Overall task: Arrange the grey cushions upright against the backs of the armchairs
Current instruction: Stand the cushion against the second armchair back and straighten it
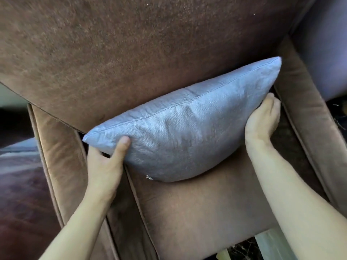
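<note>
Brown armchair holds my grey cushion against its back; my left hand and right hand grip its ends.

A home sitting area: a brown velvety armchair with piped arms fills the frame, a grey cushion stands at its back, and dark reddish flooring shows at lower left.
</note>
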{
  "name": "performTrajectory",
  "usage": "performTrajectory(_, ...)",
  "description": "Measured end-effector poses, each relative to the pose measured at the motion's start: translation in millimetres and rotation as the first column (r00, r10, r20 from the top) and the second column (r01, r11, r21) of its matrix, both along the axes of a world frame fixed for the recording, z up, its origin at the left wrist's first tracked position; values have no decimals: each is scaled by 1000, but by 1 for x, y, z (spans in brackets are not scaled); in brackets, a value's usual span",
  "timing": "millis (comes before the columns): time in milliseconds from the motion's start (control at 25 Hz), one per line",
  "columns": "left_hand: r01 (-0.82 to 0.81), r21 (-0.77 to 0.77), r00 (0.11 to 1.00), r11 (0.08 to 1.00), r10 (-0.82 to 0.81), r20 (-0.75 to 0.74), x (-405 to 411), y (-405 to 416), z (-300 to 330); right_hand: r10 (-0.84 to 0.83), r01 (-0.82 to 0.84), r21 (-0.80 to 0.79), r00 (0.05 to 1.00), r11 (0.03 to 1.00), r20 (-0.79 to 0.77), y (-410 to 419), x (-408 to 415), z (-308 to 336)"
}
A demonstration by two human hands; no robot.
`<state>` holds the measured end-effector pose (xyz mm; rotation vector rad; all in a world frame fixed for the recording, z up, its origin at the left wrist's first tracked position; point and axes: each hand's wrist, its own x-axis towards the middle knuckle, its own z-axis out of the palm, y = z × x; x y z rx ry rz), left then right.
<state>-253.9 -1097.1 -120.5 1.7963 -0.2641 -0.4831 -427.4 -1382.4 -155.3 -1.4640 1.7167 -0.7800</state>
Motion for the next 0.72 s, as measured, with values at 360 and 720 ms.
performTrajectory(360,42,231,982,972,-83,170,30,16,15,706,-883,-413,439,224,-556,152,122,30)
performTrajectory(720,96,289,980,952,-142,142,51,28,-7,439,-878,-261,434,401,-787,14,75,36)
